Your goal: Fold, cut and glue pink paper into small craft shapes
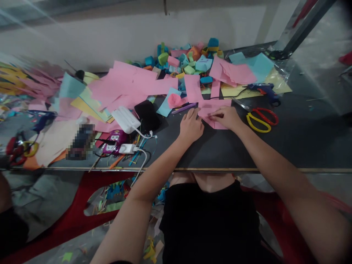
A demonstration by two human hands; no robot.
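Observation:
A pink sheet of paper (220, 125) lies on the dark table in front of me, its lower left side folded or slanted. My right hand (228, 118) pinches the paper with thumb and forefinger near its middle. At the left edge of that sheet rests my left hand (191, 126), palm down, its fingers stretched out and the tips touching the paper. Just beyond my left hand are a purple pen (184, 108) and a crumpled pink paper piece (174, 100) on a light blue sheet. Scissors (262, 119) with red and yellow handles lie right of my right hand.
A blue glue gun (265, 91) lies at the back right, another glue gun (41, 119) at the left. Folded colored paper pieces (189, 60) pile up by the wall. Pink sheets (129, 82), a white power bank (125, 120) and a purple power strip (115, 141) occupy the left.

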